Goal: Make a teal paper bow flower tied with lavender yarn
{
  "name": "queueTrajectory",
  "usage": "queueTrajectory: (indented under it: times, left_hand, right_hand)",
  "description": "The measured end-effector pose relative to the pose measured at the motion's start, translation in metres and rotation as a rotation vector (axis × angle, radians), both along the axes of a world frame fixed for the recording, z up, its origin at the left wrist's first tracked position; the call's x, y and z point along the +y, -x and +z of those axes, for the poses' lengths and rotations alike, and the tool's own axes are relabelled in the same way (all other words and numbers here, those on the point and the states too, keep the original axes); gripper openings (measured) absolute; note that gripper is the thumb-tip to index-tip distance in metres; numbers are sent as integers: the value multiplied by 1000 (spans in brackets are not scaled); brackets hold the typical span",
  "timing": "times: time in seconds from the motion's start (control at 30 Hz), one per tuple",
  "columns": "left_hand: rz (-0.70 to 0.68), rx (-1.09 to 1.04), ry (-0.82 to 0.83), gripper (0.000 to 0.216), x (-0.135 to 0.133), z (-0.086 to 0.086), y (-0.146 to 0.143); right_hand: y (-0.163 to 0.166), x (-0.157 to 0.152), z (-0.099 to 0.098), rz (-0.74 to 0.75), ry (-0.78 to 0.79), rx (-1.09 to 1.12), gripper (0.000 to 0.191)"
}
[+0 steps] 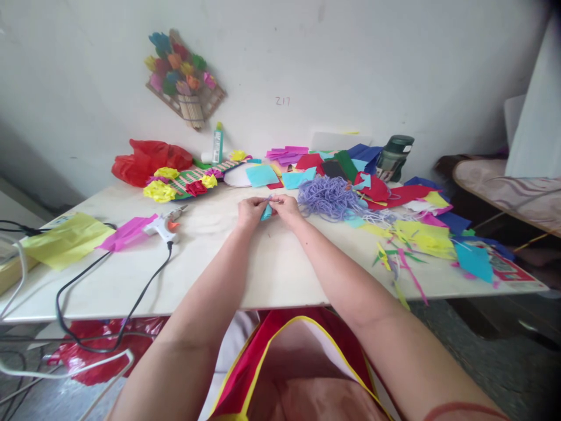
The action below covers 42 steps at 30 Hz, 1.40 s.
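Note:
Both my hands meet over the middle of the white table [210, 275]. Between them is a small piece of folded blue paper [266, 213]. My left hand [252, 211] is closed, fingertips pinching the paper from the left. From the right, the fingers of my right hand [284, 209] are closed at the top of the same paper. A thin purple strand seems to run at the fingertips, too small to make out well. Just right of my right hand lies a tangled heap of purple yarn [328, 196].
A glue gun [165, 227] with a black cord lies on the left, near magenta [129, 233] and yellow paper [70, 240]. Decorated paper flowers [160, 191], a glue bottle [218, 143] and red crepe paper [151, 162] stand behind. Coloured scraps and a dark bottle [395, 158] crowd the right.

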<state>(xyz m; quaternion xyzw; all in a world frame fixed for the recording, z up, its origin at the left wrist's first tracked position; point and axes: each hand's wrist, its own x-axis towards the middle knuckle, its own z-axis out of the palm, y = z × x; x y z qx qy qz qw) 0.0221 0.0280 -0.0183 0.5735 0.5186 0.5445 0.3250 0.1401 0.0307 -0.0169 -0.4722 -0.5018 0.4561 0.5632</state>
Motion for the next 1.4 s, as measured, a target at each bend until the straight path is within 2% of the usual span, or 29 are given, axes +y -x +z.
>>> queueTrajectory:
  times: [0.2,0.37,0.63,0.8,0.97,1.1,1.4]
  left_hand:
    - [41,89,-10,20,-4,2,-3]
    - [63,79,25,20,-4,2,-3]
    - [90,21,40,29,3,-6,1]
    - [102,-22,71,30,0,-3,1]
    - [108,-52,100,27,-3,1,1]
    - [126,-22,78,27,-1,-1,2]
    - [172,316,21,37,-9,8,1]
  right_hand:
    - [1,0,-2,0,7,-8,8]
    - [1,-2,-1,-7,10,0,8]
    - [1,-6,2,58,5,198,16]
    - [1,-8,3,92,9,248,20]
    - [2,-8,3,100,5,210,21]
    - [3,-7,3,123,5,154,13]
    - [-3,-17,11,160,66,-140,14]
